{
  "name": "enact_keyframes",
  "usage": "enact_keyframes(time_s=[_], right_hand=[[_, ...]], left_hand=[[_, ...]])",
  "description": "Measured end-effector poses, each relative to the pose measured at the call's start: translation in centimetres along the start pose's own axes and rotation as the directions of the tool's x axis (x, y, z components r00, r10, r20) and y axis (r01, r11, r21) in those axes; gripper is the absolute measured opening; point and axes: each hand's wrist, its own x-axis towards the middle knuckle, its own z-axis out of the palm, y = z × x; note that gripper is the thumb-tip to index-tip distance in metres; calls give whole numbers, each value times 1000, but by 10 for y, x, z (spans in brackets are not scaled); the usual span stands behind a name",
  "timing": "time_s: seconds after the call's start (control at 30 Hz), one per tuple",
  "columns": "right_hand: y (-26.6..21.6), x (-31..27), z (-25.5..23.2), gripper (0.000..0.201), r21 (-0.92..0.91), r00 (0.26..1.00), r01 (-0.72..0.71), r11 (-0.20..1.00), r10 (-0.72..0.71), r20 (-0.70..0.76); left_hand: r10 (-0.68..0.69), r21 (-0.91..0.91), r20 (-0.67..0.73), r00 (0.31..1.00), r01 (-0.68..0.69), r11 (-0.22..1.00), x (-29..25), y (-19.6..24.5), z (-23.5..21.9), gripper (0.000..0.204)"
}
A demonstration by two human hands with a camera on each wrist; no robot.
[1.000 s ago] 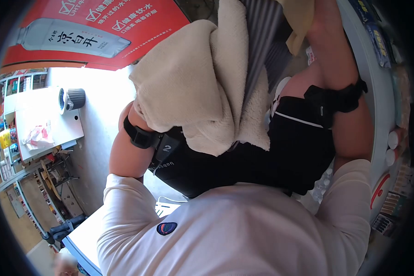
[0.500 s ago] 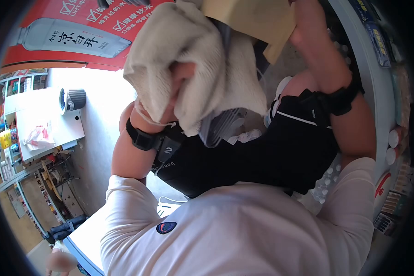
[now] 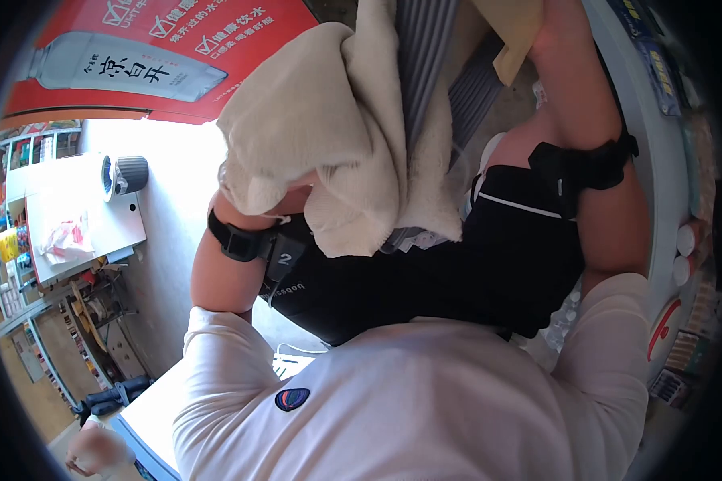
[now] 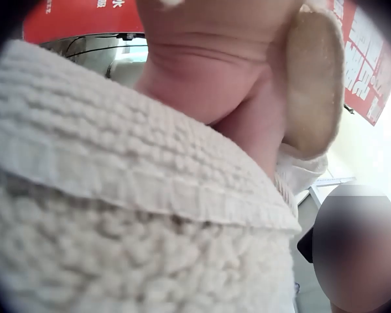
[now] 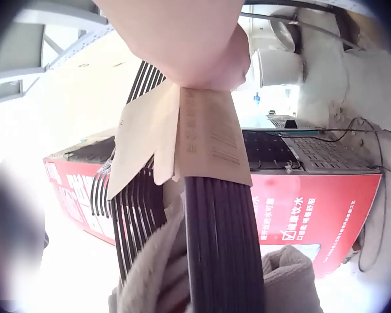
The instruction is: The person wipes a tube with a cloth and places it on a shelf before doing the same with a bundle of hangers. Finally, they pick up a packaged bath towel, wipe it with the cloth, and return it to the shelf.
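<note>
Right hand (image 5: 182,45), 1 o'clock, grips cardboard sleeve (image 5: 215,140) round dark slats (image 5: 225,241); left hand (image 4: 208,72), 11 o'clock, under towel (image 3: 297,112), cannot tell grip

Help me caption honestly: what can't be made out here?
Fingers of the left hand: left wrist view, behind the cloth.
Right hand: head view, mostly cut off by the top edge.
Dark bundle: right wrist view, bottom edge cuts it off.
Print on the cardboard: right wrist view, too blurred.
</note>
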Motion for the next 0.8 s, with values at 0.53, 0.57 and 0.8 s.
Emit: enact_keyframes(time_s=[0.53,0.57,0.8], right_hand=[[15,-12,14,34,-43,959,3,999,-15,-282],[17,-17,18,34,-78,958,11,997,-33,-285],[34,-17,23,28,-133,902,2,991,-59,-428]], left_hand=[[-229,-326,-126,965,177,928,6,16,-1,37],[-299,-434,-122,946,220,873,9,18,-1,35],[-174,-219,-209,962,127,967,12,15,1,41]])
